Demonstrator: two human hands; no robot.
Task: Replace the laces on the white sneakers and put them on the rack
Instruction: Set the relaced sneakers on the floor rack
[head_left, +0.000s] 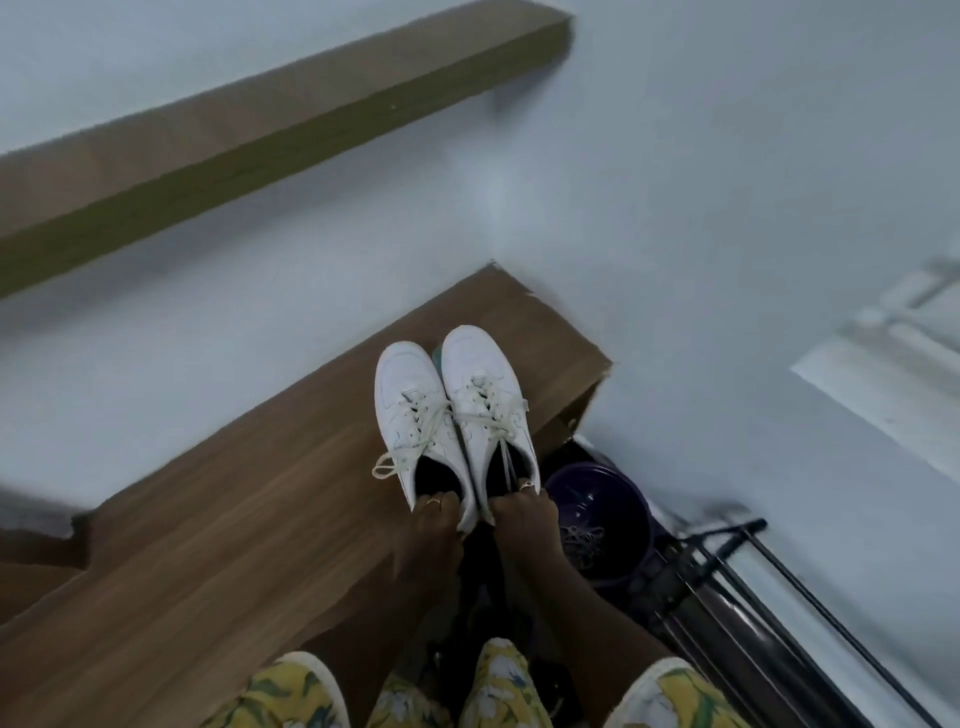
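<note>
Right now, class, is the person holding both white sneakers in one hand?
No: the left hand grips the left sneaker at its heel, and the right hand grips the right sneaker likewise.

We count two white lace-up sneakers (410, 410) (485, 395), two bare hands, left hand (434, 522) and right hand (524, 514), and two gold rings (434, 502) (526, 484), one per hand. There is one round purple plastic bucket (638, 522), one long brown wooden wall shelf (260, 130), one brown wooden tabletop (234, 519), one black metal rack (727, 597).
</note>
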